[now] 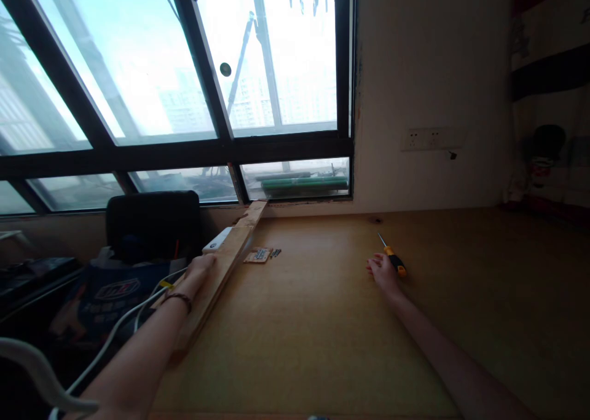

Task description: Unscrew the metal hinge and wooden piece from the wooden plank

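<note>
At the left edge of the table, my left hand (200, 271) is closed around the near end of a white box (218, 240), its fingers partly hidden. Beneath that wrist and along the box lies a long wooden board (222, 271). My right hand (381, 270) rests over the table on the right, fingers curled together; anything inside them is too small to make out. Right beside it lies a screwdriver (394, 261) with a yellow and black handle, its shaft pointing away. Between the hands are a small flat packet (258, 255) and several dark screws (275, 253).
The wooden table (295, 334) reaches back to the wall and window. White cables (110, 340) run along its left side. Beyond that edge stand a black chair (152, 223) and a blue bag (115, 291). Wall sockets (423, 139) sit above the right side.
</note>
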A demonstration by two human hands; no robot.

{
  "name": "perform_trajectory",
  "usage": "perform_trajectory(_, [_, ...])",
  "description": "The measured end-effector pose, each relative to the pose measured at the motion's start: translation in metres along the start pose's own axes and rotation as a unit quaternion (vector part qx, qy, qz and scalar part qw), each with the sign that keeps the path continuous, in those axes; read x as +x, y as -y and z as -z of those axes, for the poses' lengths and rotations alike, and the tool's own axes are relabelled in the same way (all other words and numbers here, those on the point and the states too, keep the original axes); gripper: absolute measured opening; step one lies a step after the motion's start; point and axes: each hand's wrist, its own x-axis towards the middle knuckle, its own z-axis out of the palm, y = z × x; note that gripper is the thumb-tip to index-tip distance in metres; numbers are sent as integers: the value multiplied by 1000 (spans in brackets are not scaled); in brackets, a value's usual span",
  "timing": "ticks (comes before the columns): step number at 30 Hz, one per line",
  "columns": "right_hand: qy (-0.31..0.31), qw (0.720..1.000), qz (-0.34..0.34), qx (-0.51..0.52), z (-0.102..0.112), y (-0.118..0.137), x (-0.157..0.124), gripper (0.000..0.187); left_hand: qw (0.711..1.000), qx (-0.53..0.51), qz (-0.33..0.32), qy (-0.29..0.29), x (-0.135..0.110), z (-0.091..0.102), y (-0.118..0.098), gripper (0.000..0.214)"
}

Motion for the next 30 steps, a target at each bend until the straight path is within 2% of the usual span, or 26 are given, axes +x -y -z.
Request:
perform_trajectory(3, [7, 1000, 6, -16, 1, 2, -1, 28, 998, 21, 11, 57, 0, 0, 1, 36])
perform_trajectory(6, [17, 994, 44, -94, 10, 11, 2, 23, 998, 37, 5, 50, -6, 2, 1, 43])
perform_trajectory(8, [13, 972, 109, -207, 21, 20, 6, 16, 998, 59, 9, 29, -15, 4, -2, 49])
perform_trajectory(9, [2, 950, 145, -276, 28, 24, 8, 14, 997, 73, 1, 13, -20, 5, -6, 51])
perform_trajectory(11, [-36, 895, 188, -403, 41, 30, 12, 15, 993, 96, -51, -44, -34, 7, -17, 51])
perform_trajectory(13, [-73, 852, 178, -487, 51, 30, 14, 18, 974, 98, -160, -124, -53, 8, -34, 46])
perform_trajectory(14, [-80, 843, 161, -506, 55, 29, 15, 20, 958, 88, -223, -157, -66, 7, -46, 44])
perform_trajectory(15, [-79, 844, 144, -511, 58, 27, 17, 21, 941, 70, -287, -166, -80, 6, -58, 43])
perform_trajectory(17, [-68, 870, 120, -473, 60, 23, 19, 21, 911, 15, -389, -133, -116, 1, -84, 43])
perform_trajectory(19, [-60, 928, 88, -358, 58, 21, 22, 19, 890, -44, -449, -67, -160, -8, -111, 40])
perform_trajectory(21, [-47, 973, 45, -223, 51, 23, 22, 14, 876, -97, -472, 25, -207, -23, -137, 34])
perform_trajectory(22, [-34, 984, 25, -171, 46, 25, 20, 12, 869, -130, -471, 80, -229, -31, -149, 32])
perform_trajectory(24, [-2, 993, 6, -120, 33, 32, 9, 18, 856, -192, -439, 194, -267, -48, -172, 33])
perform_trajectory(27, [59, 997, 0, -40, 8, 43, -19, 28, 838, -268, -366, 304, -301, -71, -200, 44])
perform_trajectory(29, [168, 977, -30, 126, -6, 48, -39, 30, 838, -294, -310, 339, -310, -81, -212, 52])
perform_trajectory(30, [212, 960, -39, 181, -11, 48, -47, 31, 846, -295, -295, 333, -313, -85, -215, 54])
